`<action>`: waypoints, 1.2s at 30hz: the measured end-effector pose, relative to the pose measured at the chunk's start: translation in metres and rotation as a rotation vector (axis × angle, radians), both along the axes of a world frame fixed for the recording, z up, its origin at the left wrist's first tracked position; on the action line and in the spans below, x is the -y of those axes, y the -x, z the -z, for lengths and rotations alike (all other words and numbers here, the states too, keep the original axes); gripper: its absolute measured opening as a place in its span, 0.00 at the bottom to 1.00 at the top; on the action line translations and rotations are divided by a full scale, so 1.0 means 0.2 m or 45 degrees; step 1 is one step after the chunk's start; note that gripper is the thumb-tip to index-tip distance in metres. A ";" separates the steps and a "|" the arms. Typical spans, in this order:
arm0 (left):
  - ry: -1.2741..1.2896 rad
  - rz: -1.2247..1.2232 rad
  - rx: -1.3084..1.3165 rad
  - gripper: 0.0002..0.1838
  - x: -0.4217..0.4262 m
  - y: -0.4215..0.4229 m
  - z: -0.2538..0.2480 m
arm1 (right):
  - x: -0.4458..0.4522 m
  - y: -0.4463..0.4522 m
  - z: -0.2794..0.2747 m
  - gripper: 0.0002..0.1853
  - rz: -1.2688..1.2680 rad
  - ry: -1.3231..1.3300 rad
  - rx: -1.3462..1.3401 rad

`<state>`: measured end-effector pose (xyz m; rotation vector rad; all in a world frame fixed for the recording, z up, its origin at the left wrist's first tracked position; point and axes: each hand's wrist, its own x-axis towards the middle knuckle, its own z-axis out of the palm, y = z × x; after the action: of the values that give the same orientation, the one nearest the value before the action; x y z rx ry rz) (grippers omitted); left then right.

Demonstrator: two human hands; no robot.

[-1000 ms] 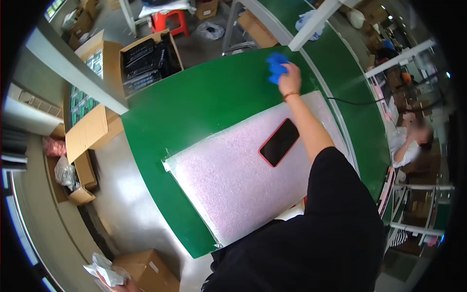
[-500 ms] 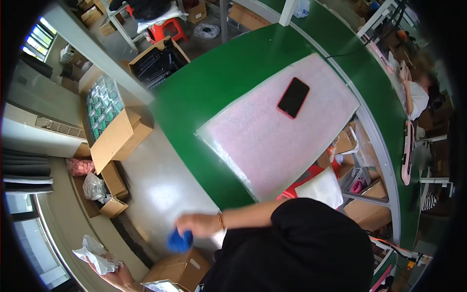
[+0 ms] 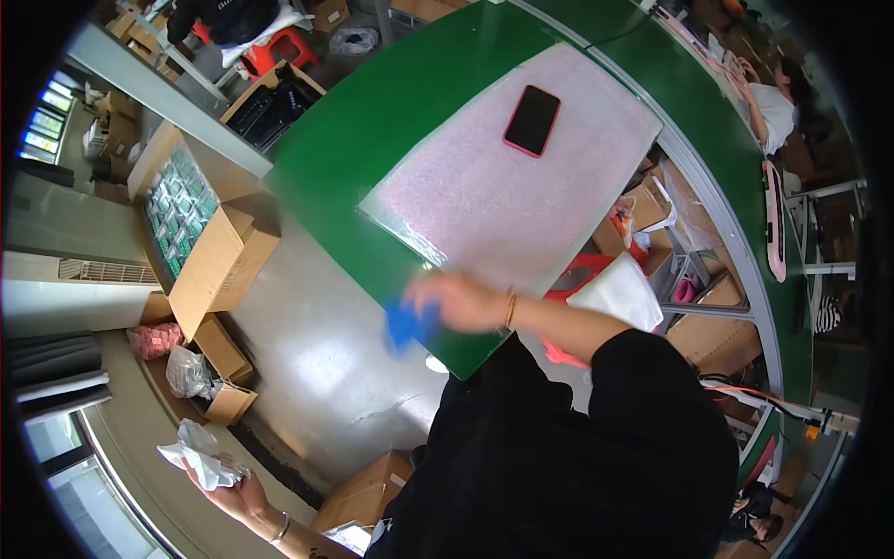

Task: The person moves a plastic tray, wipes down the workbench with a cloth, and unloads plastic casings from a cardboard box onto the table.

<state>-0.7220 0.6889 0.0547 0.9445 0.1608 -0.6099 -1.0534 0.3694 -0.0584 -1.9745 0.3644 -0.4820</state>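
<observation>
My right hand point(image 3: 461, 300), smeared by motion, holds a blurred blue crumpled piece point(image 3: 410, 323) that looks like cloth. It is over the near corner of the green table point(image 3: 317, 182). Lower left, away from the table, my left hand point(image 3: 233, 494) is closed around a crumpled white and clear plastic wrapper point(image 3: 207, 458). A pinkish mat under clear film point(image 3: 503, 186) covers part of the tabletop. On it lies a phone with a red edge point(image 3: 533, 121), its screen dark.
At left stands an open carton point(image 3: 228, 270) with green parts in clear packing. Smaller boxes point(image 3: 223, 349) with bags line the wall. A red stool point(image 3: 568, 349) with a white cover sits by the table. Beyond the rail point(image 3: 736, 252), a person in white works at right.
My right hand has moved up and right with the blue piece, from over the floor to the table corner. My left hand has risen slightly with the wrapper. The whole view has shifted.
</observation>
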 end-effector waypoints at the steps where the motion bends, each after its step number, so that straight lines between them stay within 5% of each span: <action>1: -0.017 0.019 0.036 0.19 0.06 0.03 -0.03 | 0.24 0.06 0.11 0.15 0.316 -0.288 0.314; 2: -0.028 0.046 0.076 0.19 0.12 0.07 -0.06 | 0.52 0.20 0.09 0.14 0.665 0.297 0.159; 3: -0.036 0.071 0.112 0.19 0.18 0.09 -0.07 | 0.75 0.35 0.10 0.14 0.818 0.534 0.052; 5: -0.024 0.094 0.076 0.19 0.23 0.14 -0.04 | 0.87 0.54 0.18 0.16 0.969 0.534 -0.470; 6: -0.020 0.105 0.042 0.19 0.25 0.15 -0.02 | 0.78 0.55 0.10 0.16 0.981 0.531 -0.473; 8: -0.003 0.108 0.003 0.20 0.31 0.17 -0.01 | 0.58 0.53 -0.21 0.17 -0.326 -0.480 -0.960; 11: -0.023 0.194 0.049 0.20 0.32 0.16 -0.08 | 0.51 0.72 -0.32 0.17 -0.180 -0.703 -0.733; 15: 0.000 0.276 0.062 0.20 0.41 0.19 -0.13 | 0.75 1.09 -0.03 0.16 1.144 -0.229 -0.313; 17: -0.032 0.265 0.039 0.20 0.45 0.24 -0.12 | 0.59 1.03 0.21 0.15 1.574 0.400 -0.579; 18: -0.064 0.245 0.028 0.20 0.47 0.26 -0.12 | 0.39 0.94 0.28 0.14 1.416 0.843 -0.553; 22: -0.028 0.306 -0.019 0.20 0.46 0.19 -0.05 | -0.47 0.54 0.11 0.10 -0.185 -0.355 -0.378; 23: 0.027 0.351 -0.041 0.21 0.48 0.16 -0.01 | -0.43 0.52 0.05 0.10 -0.152 -0.329 -0.391; 27: 0.224 0.632 -0.046 0.20 0.49 0.15 -0.01 | -0.09 0.61 0.02 0.15 0.974 -0.219 -0.016; 28: 0.242 0.613 -0.034 0.20 0.50 0.16 -0.01 | -0.03 0.62 0.04 0.15 0.953 -0.203 -0.005; 30: -0.001 0.295 -0.078 0.18 0.55 0.29 -0.06 | 0.09 0.58 0.07 0.17 1.394 0.372 -0.277; 32: 0.109 0.437 -0.117 0.17 0.52 0.34 -0.07 | -0.18 0.32 0.18 0.10 0.934 0.607 -0.261; 34: 0.229 0.598 -0.165 0.16 0.51 0.37 -0.08 | -0.50 0.09 0.29 0.13 -0.047 -0.028 -0.361; 36: 0.162 0.491 -0.269 0.15 0.53 0.35 -0.09 | -0.60 -0.08 0.12 0.15 -0.414 -0.329 -0.365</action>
<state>-0.7916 0.5829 0.0725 0.7909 0.1268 -1.0651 -1.0376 0.4884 -0.0830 -1.8045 0.2605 0.0560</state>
